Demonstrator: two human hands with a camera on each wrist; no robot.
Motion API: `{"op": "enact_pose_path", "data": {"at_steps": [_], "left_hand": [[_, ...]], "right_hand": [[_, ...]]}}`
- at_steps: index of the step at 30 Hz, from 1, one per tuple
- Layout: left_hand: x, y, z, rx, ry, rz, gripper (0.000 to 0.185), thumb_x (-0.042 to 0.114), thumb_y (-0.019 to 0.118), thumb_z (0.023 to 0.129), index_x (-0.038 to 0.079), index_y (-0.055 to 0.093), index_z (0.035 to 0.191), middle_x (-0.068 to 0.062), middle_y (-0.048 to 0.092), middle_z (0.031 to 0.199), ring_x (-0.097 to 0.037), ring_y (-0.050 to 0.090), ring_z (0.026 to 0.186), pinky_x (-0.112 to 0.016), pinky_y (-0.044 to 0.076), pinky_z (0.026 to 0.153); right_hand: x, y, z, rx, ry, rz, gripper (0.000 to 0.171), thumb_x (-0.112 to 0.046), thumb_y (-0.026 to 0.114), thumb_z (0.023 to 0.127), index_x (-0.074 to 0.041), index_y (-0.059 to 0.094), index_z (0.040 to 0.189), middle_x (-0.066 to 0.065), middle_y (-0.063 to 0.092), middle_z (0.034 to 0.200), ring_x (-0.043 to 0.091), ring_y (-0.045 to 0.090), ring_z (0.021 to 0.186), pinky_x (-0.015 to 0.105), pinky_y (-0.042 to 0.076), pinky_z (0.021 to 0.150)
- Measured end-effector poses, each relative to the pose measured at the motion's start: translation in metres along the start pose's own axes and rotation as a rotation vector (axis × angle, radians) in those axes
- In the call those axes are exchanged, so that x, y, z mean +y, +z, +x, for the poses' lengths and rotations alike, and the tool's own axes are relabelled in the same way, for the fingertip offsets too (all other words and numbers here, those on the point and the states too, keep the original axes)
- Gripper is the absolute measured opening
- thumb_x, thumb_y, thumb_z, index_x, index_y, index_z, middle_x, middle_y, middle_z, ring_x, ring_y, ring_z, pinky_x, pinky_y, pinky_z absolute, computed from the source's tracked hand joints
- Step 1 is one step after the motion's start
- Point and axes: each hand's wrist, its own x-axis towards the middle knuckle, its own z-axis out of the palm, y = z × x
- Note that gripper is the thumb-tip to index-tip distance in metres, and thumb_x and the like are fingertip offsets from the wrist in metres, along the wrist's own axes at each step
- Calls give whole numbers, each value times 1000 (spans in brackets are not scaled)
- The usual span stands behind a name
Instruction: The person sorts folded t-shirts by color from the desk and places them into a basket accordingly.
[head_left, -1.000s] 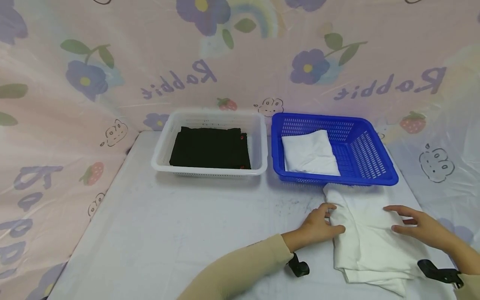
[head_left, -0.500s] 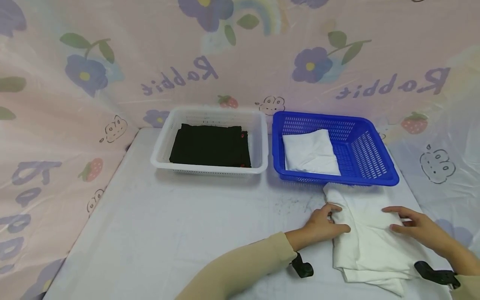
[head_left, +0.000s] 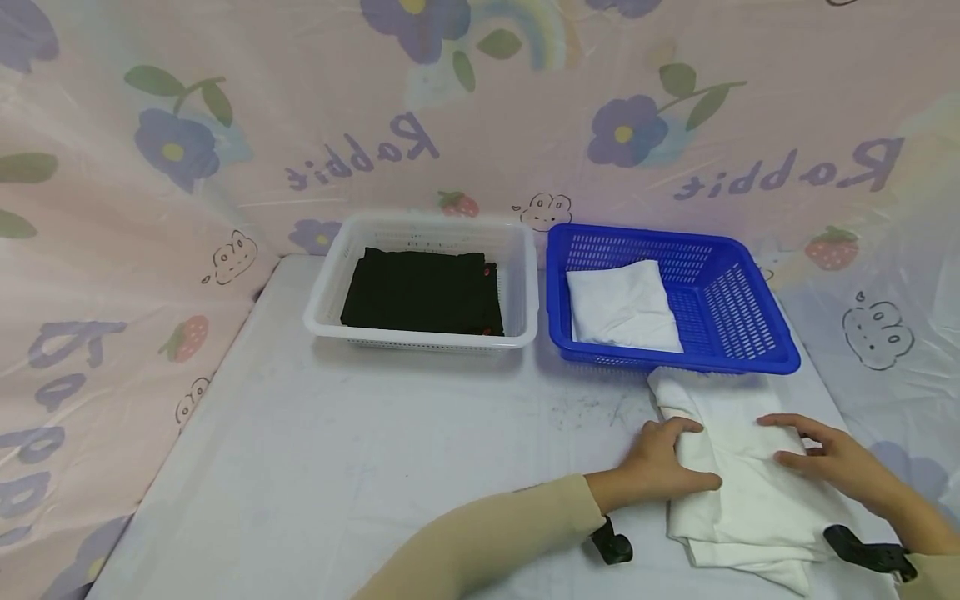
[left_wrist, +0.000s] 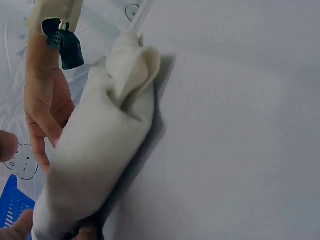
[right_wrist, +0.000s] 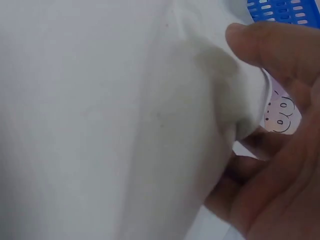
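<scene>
The soft, light white cloth (head_left: 738, 467) lies just in front of the blue basket (head_left: 750, 308), and the left hand (head_left: 663, 467) and right hand (head_left: 832, 462) pinch its 2 side edges, the best places to hold it.

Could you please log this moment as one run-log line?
left hand: grips white cloth | right hand: grips same cloth | cloth: on table, before blue basket

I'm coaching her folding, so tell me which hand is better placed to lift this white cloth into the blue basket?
Probably the right hand: it pinches the white cloth at the edge nearest the blue basket. The left hand grips its other side.
</scene>
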Motion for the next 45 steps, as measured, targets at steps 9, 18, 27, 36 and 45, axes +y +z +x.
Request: {"op": "enact_pose_path", "data": {"at_steps": [9, 18, 27, 36, 45], "left_hand": [[2, 9, -1, 41, -122, -115, 53, 34, 83, 69, 43, 58, 115, 10, 59, 105, -2, 53, 88, -20, 44, 74], [-4, 10, 7, 6, 80, 163, 57, 32, 79, 77, 42, 56, 128, 13, 61, 109, 3, 52, 95, -12, 41, 77], [-1, 4, 6, -9, 113, 274, 56, 19, 77, 75, 41, 61, 124, 11, 65, 103, 3, 51, 86, -9, 38, 69], [-10, -8, 2, -74, 64, 28, 54, 15, 79, 72, 37, 65, 118, 21, 62, 117, 6, 54, 100, -13, 43, 78], [-21, -25, -6, -189, 86, -66, 58, 11, 74, 75, 39, 63, 125, 16, 60, 128, 6, 51, 109, -15, 45, 80]], "right_hand": [[-5, 7, 1, -29, 35, 32, 46, -30, 65, 92, -23, 54, 136, -28, 47, 130, -33, 24, 103, 7, 30, 72], [-10, 14, 5, 16, 12, 53, 43, -23, 69, 89, -12, 59, 130, -46, 38, 113, -33, 28, 101, 5, 31, 73], [-14, 16, 3, 38, 37, 72, 40, -22, 71, 88, -11, 64, 126, -44, 44, 111, -32, 33, 99, 5, 33, 73], [-27, 17, -1, 2, 32, 123, 40, -21, 68, 90, -13, 62, 129, -42, 46, 116, -27, 35, 100, 7, 32, 73], [-45, 28, -6, -45, 9, 174, 42, -17, 64, 92, -10, 57, 133, -42, 45, 120, 0, 40, 91, 18, 30, 68]]}}
